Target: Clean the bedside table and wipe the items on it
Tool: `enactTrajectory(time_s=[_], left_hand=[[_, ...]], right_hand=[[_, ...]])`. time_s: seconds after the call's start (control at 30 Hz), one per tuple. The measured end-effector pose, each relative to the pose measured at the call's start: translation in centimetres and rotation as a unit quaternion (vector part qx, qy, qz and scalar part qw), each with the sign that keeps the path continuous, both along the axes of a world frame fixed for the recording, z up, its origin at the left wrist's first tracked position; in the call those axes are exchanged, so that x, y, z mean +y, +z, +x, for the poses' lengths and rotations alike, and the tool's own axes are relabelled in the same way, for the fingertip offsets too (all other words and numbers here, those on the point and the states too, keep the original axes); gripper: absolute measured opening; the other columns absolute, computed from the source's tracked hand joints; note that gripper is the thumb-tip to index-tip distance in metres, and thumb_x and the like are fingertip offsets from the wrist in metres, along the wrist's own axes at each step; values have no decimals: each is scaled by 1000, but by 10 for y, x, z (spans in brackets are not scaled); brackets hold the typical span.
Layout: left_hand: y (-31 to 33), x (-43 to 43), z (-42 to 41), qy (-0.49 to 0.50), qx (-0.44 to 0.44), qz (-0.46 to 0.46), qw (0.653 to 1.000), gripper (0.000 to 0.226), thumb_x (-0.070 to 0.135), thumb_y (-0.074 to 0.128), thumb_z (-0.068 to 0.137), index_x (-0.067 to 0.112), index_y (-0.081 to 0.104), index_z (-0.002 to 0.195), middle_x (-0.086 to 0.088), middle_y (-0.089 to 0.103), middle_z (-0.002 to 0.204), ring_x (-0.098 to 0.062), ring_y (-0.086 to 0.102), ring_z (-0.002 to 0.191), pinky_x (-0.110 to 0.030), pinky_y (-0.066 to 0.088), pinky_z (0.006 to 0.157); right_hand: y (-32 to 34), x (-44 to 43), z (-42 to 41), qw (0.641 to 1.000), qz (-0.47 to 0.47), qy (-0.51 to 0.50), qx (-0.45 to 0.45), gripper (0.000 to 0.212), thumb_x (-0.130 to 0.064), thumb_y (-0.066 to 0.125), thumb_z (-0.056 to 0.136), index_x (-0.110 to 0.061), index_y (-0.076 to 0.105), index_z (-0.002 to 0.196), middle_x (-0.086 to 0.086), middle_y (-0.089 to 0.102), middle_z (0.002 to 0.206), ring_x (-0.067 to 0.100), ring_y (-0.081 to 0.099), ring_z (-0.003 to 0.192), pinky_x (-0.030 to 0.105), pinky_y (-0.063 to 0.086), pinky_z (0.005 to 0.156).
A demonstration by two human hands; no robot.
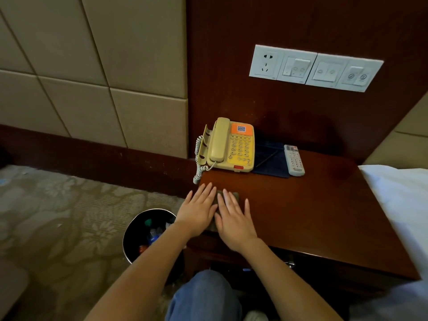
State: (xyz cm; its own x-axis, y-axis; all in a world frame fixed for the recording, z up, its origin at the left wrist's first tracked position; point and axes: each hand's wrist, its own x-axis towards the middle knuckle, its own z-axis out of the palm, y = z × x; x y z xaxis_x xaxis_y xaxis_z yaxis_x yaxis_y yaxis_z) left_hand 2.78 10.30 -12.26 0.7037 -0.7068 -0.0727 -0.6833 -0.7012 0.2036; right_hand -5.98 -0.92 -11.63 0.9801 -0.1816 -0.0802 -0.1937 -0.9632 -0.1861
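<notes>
Two hands are laid flat, side by side, at the front-left corner of the tabletop (pixel 312 212). The left hand (pixel 198 210) and the right hand (pixel 234 218) are spread with straight fingers, and nothing is gripped. A dark, greenish cloth (pixel 235 195) is pressed beneath them, with only its far edge and a strip between the palms to be seen. The left hand partly overhangs the left edge of the tabletop.

The step in hand is judged to be the wiping of the tabletop itself, taken up at this near corner. The items are set along the back edge. A yellow telephone (pixel 231 147) stands at the back-left corner, with its coiled cord hung over the left edge. A dark blue mat (pixel 269 161) is laid just beside it, and a white remote control (pixel 294 159) lies at the mat's right side.

For the next move, the cloth would probably be pushed along the front edge toward the right, where a white bed sheet (pixel 398 200) lies close against the tabletop. Even pressure from both palms would be needed. After that, each item would have to be lifted in turn, so that the wood beneath can be reached and the item itself wiped. Care is called for near the cord, which could be snagged, and near the handset, which could be knocked from its cradle. Whether the cloth is damp cannot be told.
</notes>
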Motion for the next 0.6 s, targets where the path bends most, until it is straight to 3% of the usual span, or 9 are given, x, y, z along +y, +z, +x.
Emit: enactTrajectory(time_s=[0.13,0.37,0.6], left_hand=[[-1,-1,1,20,14,-19,1000,56,39,15,103,18,-3,152,2,-10,160,-11,-12,146,-35,-3,119],[-3,6,4,25,44,-39,998,62,44,17,102,15,-6,152,0,-13,159,-10,-13,146,-30,-4,117],[13,6,-1,100,133,-74,983,69,46,24,101,12,-8,152,-4,-13,159,-16,-3,147,-33,6,119]], right_hand=[[4,-11,4,999,-9,28,22,58,-42,15,103,-19,-3,153,-2,-14,160,12,-16,146,49,-14,114],[0,-17,-5,999,-2,-14,31,64,-48,13,101,-17,-10,152,0,-16,160,12,-16,146,46,-15,114],[11,-17,-16,998,25,-23,45,69,-55,14,99,-18,-9,152,1,-16,160,13,-15,146,46,-13,115]])
